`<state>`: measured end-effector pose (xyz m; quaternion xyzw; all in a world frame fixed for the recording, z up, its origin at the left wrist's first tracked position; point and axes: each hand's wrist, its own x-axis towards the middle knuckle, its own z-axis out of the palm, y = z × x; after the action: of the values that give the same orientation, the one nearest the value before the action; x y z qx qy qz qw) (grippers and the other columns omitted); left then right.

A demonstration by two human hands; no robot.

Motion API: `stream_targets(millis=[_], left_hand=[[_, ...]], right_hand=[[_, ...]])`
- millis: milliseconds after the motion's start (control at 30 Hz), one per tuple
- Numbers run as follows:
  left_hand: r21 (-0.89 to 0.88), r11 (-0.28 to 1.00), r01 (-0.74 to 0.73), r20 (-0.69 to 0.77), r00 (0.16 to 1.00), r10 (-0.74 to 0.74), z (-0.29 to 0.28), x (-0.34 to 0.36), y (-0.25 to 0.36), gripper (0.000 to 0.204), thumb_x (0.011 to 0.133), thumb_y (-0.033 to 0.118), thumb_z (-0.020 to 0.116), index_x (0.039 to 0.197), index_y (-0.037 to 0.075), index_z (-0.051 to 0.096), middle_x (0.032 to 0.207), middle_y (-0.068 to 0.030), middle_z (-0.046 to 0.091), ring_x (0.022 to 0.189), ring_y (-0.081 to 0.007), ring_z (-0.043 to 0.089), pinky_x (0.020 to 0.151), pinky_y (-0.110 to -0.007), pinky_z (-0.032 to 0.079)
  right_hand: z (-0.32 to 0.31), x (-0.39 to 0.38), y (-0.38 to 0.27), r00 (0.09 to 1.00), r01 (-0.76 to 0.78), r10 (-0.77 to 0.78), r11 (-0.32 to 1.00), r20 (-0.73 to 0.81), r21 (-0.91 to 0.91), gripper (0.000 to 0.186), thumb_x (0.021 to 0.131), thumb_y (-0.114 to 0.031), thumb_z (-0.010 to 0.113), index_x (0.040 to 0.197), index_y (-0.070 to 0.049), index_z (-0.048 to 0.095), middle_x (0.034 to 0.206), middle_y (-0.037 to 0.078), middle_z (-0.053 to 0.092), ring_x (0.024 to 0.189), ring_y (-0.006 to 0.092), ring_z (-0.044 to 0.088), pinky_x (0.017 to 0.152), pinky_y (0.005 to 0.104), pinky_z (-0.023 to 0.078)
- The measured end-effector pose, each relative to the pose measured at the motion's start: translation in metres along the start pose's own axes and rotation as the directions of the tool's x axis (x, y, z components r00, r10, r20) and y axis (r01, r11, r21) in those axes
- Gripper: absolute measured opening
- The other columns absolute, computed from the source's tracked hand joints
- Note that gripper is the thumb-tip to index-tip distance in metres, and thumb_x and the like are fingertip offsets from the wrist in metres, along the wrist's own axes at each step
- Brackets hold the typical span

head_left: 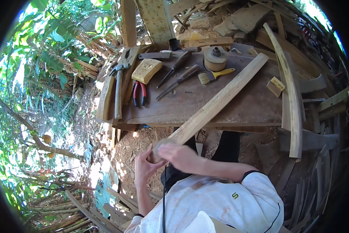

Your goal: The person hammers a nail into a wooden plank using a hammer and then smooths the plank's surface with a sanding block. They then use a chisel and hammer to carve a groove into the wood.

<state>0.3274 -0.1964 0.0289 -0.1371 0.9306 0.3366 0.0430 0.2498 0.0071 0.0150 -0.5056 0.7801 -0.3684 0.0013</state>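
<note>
Wooden slat's near end is hidden by both hands clamped around it.

**Tools scattered across the old workbench**

Red-handled pliers lie beside a yellow block. Two chisels rest near a yellow-handled brush and a round reel. A small wood block sits right, by a curved plank. An axe lies along the workbench's left edge.

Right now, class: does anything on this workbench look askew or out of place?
Yes. The long plank lies diagonally across the workbench, its near end overhanging the edge into both hands. The pliers sit near the left edge.
</note>
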Motion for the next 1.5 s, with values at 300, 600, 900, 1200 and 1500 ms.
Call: stream_targets(millis=[300,600,900,1200,1500], left_hand=[[-0.093,0.987,0.132,0.164,0.980,-0.116,-0.010,0.009,0.022,0.094,0.066,0.041,0.097,0.140,-0.004,0.062,0.081,-0.0101,0.073,0.068,-0.0100,0.064,0.067,-0.028,0.054],[-0.170,0.978,0.125,0.311,0.948,-0.067,-0.023,0.012,0.020,0.071,0.078,0.051,0.089,0.126,0.001,0.074,0.082,-0.0084,0.072,0.070,-0.0119,0.063,0.067,-0.030,0.052],[-0.282,0.918,0.280,0.639,0.768,-0.038,-0.029,0.028,0.000,0.056,0.105,0.056,0.057,0.080,0.007,0.066,0.062,0.0065,0.050,0.054,-0.0047,0.044,0.049,-0.026,0.032],[-0.386,0.768,0.511,0.700,0.704,-0.117,-0.015,0.043,-0.033,0.041,0.112,0.039,0.043,0.101,0.008,0.068,0.067,0.0056,0.048,0.052,-0.0065,0.040,0.046,-0.025,0.033],[-0.302,0.755,0.581,0.767,0.619,-0.169,-0.030,0.049,-0.001,0.038,0.111,0.027,0.041,0.120,0.010,0.073,0.069,0.0067,0.048,0.052,-0.0054,0.037,0.045,-0.023,0.030]], right_hand=[[-0.102,-0.022,0.041,0.909,-0.415,0.401,0.894,-0.111,-0.172,0.026,0.089,-0.003,0.056,0.111,-0.001,0.070,0.118,0.018,0.069,0.115,0.0350,0.065,0.101,0.0418,0.054],[-0.111,-0.041,0.068,0.910,-0.263,0.114,0.903,-0.399,-0.340,0.032,0.089,-0.002,0.060,0.120,-0.002,0.070,0.126,0.016,0.070,0.123,0.0335,0.065,0.107,0.0429,0.053],[-0.105,-0.022,0.063,0.924,-0.147,0.057,0.966,-0.379,-0.214,0.030,0.091,-0.002,0.061,0.119,-0.002,0.071,0.125,0.013,0.072,0.122,0.0311,0.067,0.106,0.0443,0.054],[-0.004,0.001,-0.008,0.952,0.129,-0.149,0.988,-0.266,-0.089,0.037,0.090,-0.005,0.064,0.126,-0.005,0.069,0.131,0.013,0.070,0.124,0.0290,0.066,0.111,0.0430,0.051],[-0.051,-0.006,0.017,0.920,-0.179,0.132,0.979,-0.369,-0.096,0.035,0.089,-0.003,0.065,0.124,-0.005,0.070,0.128,0.013,0.071,0.125,0.0306,0.066,0.105,0.0426,0.054]])
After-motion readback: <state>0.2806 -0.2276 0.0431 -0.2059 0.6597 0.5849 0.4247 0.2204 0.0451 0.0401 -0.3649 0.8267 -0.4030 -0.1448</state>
